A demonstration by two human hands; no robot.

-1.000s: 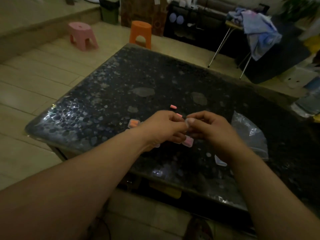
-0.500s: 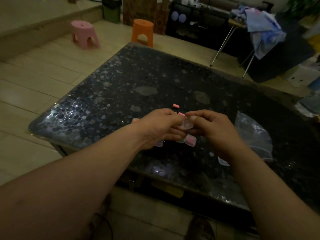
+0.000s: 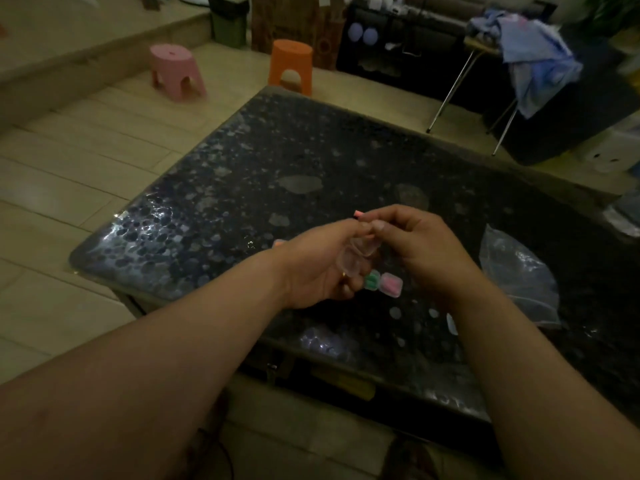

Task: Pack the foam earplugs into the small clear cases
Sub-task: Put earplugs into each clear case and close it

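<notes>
Above the dark speckled table point(image 3: 242, 188), both my hands meet around a small clear case point(image 3: 356, 258) that hangs open, its two halves apart. My left hand point(image 3: 322, 268) cradles the case from below. My right hand point(image 3: 426, 251) pinches its upper half at the fingertips. A pink foam earplug point(image 3: 358, 213) lies on the table just beyond my fingers. Under my hands sit a case holding green earplugs point(image 3: 372, 281) and a case holding pink earplugs point(image 3: 392, 285). Another filled case point(image 3: 278, 242) peeks out behind my left wrist.
A crumpled clear plastic bag point(image 3: 519, 275) lies on the table to the right. A small clear piece point(image 3: 451, 323) rests near my right forearm. On the floor beyond the table stand a pink stool point(image 3: 175, 72) and an orange stool point(image 3: 291, 65); a cloth-draped chair point(image 3: 533, 60) is back right.
My hands have lifted slightly and drawn the clear case open between them; earlier the fingers were pinched together over it. The filled cases beneath are more exposed.
</notes>
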